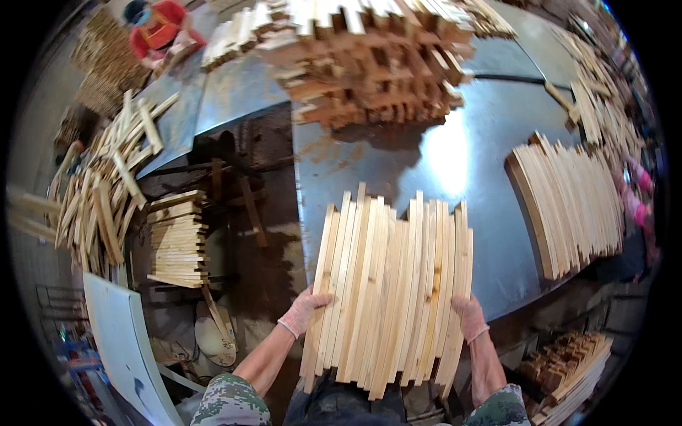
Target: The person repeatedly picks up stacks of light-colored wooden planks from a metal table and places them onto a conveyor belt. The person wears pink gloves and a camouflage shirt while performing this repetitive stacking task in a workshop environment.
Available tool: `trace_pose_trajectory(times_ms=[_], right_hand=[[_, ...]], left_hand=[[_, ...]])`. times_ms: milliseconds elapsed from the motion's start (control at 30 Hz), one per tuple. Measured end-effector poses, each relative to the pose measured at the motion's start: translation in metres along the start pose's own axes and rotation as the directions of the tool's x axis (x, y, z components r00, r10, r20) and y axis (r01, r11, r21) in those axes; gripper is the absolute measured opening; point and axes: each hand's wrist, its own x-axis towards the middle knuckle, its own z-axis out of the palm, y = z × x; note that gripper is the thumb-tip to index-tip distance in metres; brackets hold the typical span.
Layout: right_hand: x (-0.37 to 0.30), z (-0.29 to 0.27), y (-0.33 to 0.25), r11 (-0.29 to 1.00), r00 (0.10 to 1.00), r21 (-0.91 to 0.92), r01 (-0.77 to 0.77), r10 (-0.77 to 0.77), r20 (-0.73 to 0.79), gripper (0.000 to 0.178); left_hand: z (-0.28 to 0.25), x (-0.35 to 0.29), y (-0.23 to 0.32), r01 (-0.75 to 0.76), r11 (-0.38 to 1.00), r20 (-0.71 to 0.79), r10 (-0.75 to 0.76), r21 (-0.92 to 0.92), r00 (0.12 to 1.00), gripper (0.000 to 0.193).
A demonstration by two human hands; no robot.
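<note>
A wide row of pale wooden strips [387, 291], laid side by side with uneven ends, is squeezed between my two gloved hands. My left hand [305, 312] presses on the row's left edge, its thumb over the outermost strip. Against the right edge my right hand [470, 317] grips in the same way. The fingers of both hands are partly hidden behind the strips. The far part of the row overlaps the near edge of a shiny metal table [490, 263]; its near ends reach toward my body.
A tall stack of wooden strips [376, 78] stands on the table's far side, another row of strips [568, 206] at the right. Loose sticks [106, 199] pile up at left, near a smaller stack [177, 245]. A person in red [160, 35] works at far left.
</note>
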Motion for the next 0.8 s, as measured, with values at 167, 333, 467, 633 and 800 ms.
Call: trace_pose_trajectory(times_ms=[167, 333, 467, 633, 800], right_hand=[[-0.036, 0.073, 0.038, 0.999, 0.995, -0.021, 0.035, -0.033, 0.095, 0.059], [-0.079, 0.181, 0.052, 0.985, 0.958, -0.129, 0.116, -0.076, 0.278, 0.058], [-0.108, 0.279, 0.066, 0.943, 0.884, -0.298, 0.148, 0.010, 0.468, 0.059], [-0.164, 0.434, 0.122, 0.938, 0.665, -0.254, 0.236, 0.034, 0.746, 0.068], [-0.229, 0.597, 0.201, 0.946, 0.337, -0.292, 0.139, 0.232, 0.913, 0.077]], left_hand=[[-0.073, -0.111, -0.009, -0.156, 0.986, -0.074, 0.152, -0.052, 0.986, 0.054], [-0.154, -0.232, -0.013, -0.399, 0.908, -0.117, 0.386, -0.128, 0.915, 0.055], [-0.223, -0.348, -0.028, -0.546, 0.833, -0.261, 0.509, -0.091, 0.820, 0.059], [-0.325, -0.466, -0.066, -0.689, 0.718, -0.433, 0.592, -0.100, 0.679, 0.064], [-0.363, -0.611, -0.123, -0.826, 0.549, -0.626, 0.601, -0.130, 0.497, 0.071]])
